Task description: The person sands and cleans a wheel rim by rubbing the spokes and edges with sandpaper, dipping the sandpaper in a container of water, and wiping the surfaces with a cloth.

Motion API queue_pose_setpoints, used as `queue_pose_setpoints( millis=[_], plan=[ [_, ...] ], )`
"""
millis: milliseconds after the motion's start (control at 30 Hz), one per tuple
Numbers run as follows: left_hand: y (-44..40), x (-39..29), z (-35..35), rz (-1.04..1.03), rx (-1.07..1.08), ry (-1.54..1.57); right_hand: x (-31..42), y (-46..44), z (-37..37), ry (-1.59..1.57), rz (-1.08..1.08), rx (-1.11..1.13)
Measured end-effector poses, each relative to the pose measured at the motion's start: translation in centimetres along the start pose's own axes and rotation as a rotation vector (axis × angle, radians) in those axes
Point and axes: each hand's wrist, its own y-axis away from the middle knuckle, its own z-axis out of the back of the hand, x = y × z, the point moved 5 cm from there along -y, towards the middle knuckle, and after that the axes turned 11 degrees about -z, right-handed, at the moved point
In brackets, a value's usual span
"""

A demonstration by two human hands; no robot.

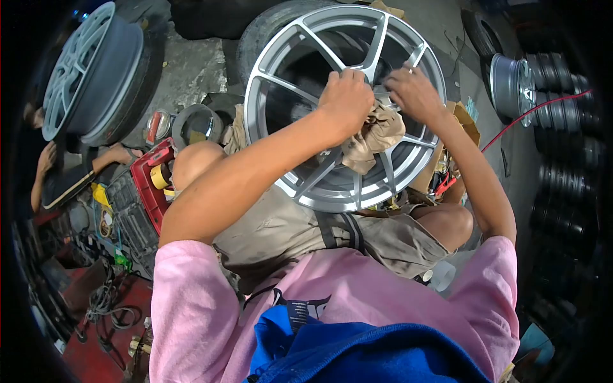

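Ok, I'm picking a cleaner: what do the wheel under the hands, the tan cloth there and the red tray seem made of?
The wheel: probably metal, satin silver, judging by soft highlights along its spokes and rim. The tan cloth: likely fabric, dull, with loose folds and creases. The red tray: perhaps plastic, from its even colour, though painted metal is possible.

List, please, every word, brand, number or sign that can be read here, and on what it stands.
No text can be read with certainty.
Print on the pink shirt: partly covered by the blue cloth, not legible.
Dark tab by the blue cloth: its marks are too small.
Wheel: no legible lettering.
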Motion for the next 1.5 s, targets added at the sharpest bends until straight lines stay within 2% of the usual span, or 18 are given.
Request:
queue_pose_setpoints(
  millis=[33,100,133,300,367,400,467,500,600,767,867,967,1033,1167,1233,1267,1333,1500],
  plan=[
    [-0.3,0.2,0.0,-0.003,-0.001,0.003,-0.4,0.5,-0.1,0.002,-0.003,0.003],
    [-0.7,1.6,1.1,0.011,-0.100,-0.040,-0.7,0.4,1.0,0.092,-0.017,-0.242],
    [-0.9,2.4,1.2,0.017,-0.092,-0.053,0.1,0.3,0.4,0.069,-0.087,-0.048],
    [-1.5,4.1,1.3,0.010,-0.143,-0.093,3.7,0.9,0.7,-0.112,-0.113,0.050],
    [-1.6,4.3,0.8,0.005,-0.011,-0.152,2.4,1.2,1.0,-0.542,-0.274,0.117],
    [-1.7,4.3,0.8,0.007,-0.012,-0.150,1.6,1.3,1.4,-0.541,-0.272,0.119],
    [-1.4,4.4,0.3,0.062,0.111,-0.256,-1.3,2.1,2.8,-0.643,-0.508,-0.151],
    [-1.4,4.4,0.1,0.058,0.113,-0.255,-1.4,2.1,2.6,-0.644,-0.513,-0.150],
    [-1.8,5.1,0.2,0.099,0.148,-0.301,0.4,1.9,1.9,-0.236,-0.372,-0.327],
    [-1.8,5.6,0.5,0.120,0.176,-0.247,4.8,1.4,-2.2,0.015,-0.308,-0.268],
    [-1.5,5.8,1.1,0.107,0.131,-0.199,4.4,2.5,-1.1,-0.291,-0.459,-0.069],
    [-1.4,6.0,2.6,0.100,0.075,-0.144,2.8,4.4,1.2,-0.461,-0.509,-0.240],
    [-1.5,6.6,4.2,0.107,0.056,-0.124,-0.1,6.1,3.1,-0.668,-0.915,-0.306],
    [-0.9,9.4,7.0,0.149,-0.123,-0.110,-1.7,7.9,3.6,-0.703,-1.035,-0.401],
    [0.1,11.0,8.5,0.192,-0.259,-0.089,-2.3,9.7,0.8,-1.358,-1.164,-0.603],
    [0.8,11.8,9.0,0.221,-0.218,-0.082,-2.8,10.7,-0.5,-1.353,-1.162,-0.600],
    [2.2,13.2,9.3,0.266,-0.188,-0.038,-3.8,13.7,-4.3,-1.722,-1.358,-0.576],
    [3.6,14.4,9.6,0.330,-0.115,0.073,-4.6,15.2,-7.0,-2.029,-1.322,-0.580]
  ],
)
